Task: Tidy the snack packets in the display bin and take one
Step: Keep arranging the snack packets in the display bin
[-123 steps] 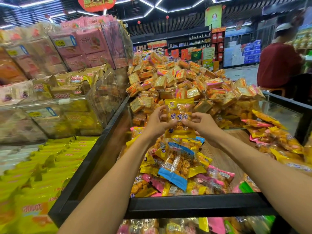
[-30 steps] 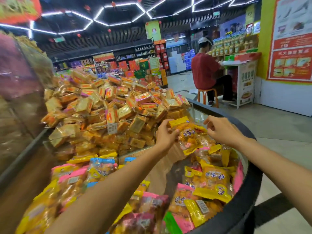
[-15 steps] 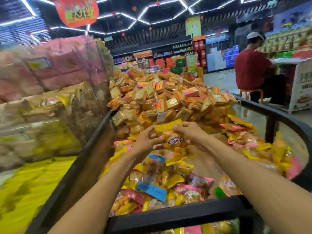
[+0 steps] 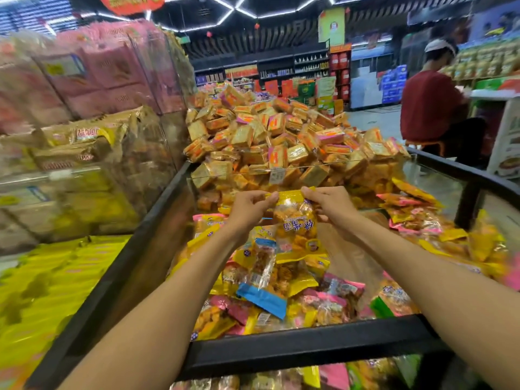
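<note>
A yellow snack packet [image 4: 295, 218] hangs above the display bin [image 4: 309, 347], held by its top edge. My left hand [image 4: 250, 209] pinches the top left corner and my right hand [image 4: 329, 206] pinches the top right corner. Its print faces me upside down. Below it, loose yellow, pink and blue packets [image 4: 264, 280] lie heaped in the bin's left and front part, and more yellow and pink packets [image 4: 422, 223] lie along the right side. Bare wooden bin floor [image 4: 349, 257] shows between the two heaps.
Behind a clear divider [image 4: 281, 170] rises a tall heap of square orange packets [image 4: 281, 136]. Clear bins of pink and gold packs [image 4: 92, 114] stand on the left, with yellow packs [image 4: 42, 291] below. A person in a red shirt [image 4: 430, 108] sits at the back right.
The view has swung back left from the bin's right side to its middle. Both hands keep hold of the yellow packet, now raised slightly and spread by its top corners.
</note>
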Motion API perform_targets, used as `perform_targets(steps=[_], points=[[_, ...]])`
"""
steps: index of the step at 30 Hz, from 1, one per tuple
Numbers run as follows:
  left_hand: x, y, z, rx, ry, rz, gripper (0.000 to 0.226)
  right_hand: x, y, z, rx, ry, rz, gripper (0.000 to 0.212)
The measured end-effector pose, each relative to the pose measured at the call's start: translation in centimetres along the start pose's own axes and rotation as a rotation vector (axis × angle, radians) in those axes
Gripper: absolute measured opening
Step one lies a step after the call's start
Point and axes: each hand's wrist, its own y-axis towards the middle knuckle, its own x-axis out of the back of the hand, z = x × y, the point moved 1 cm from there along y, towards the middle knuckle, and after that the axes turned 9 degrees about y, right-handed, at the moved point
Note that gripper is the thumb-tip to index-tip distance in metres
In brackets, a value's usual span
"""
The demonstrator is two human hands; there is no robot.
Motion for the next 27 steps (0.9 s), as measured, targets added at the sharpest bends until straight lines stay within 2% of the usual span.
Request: perform_targets(steps=[4,7,10,14,17,20,23,24,26,27], points=[[0.2,-0.1,-0.2,-0.011,0.006,-0.031,0.019,-0.1,-0.1,0.2,-0.060,0.096,0.055,0.032],[0.9,0.0,-0.3,-0.013,-0.013,-0.129,0.016,-0.4,-0.4,0.1,-0.163,0.044,0.301,0.030],[2.0,0.2,-0.5,-0.004,-0.061,-0.248,0.018,-0.8,-1.0,-0.4,-0.240,-0.146,0.522,0.050],[2.6,0.4,-0.6,0.000,-0.062,-0.281,0.021,-0.9,-1.5,-0.4,-0.174,-0.191,0.553,0.040],[2.5,0.5,-0.7,0.001,-0.071,-0.225,0.025,-0.6,-1.2,-0.2,-0.151,-0.187,0.525,0.038],[2.3,0.2,-1.4,0.046,-0.064,-0.053,0.040,-0.4,-1.0,-0.1,-0.167,-0.067,0.500,0.039],[1.6,-0.5,-1.5,0.102,0.094,0.177,0.055,-0.1,-0.7,0.1,-0.160,0.043,0.452,0.043],[1.3,-0.7,-1.3,0.086,0.160,0.232,0.053,-0.1,-0.7,0.3,-0.156,0.055,0.443,0.044],[1.1,-0.6,-0.8,0.036,0.307,0.256,0.042,0.0,-0.8,0.4,-0.151,0.053,0.422,0.039],[1.2,-0.4,-0.4,0.019,0.350,0.245,0.047,0.0,-0.6,0.3,-0.157,0.049,0.415,0.036]])
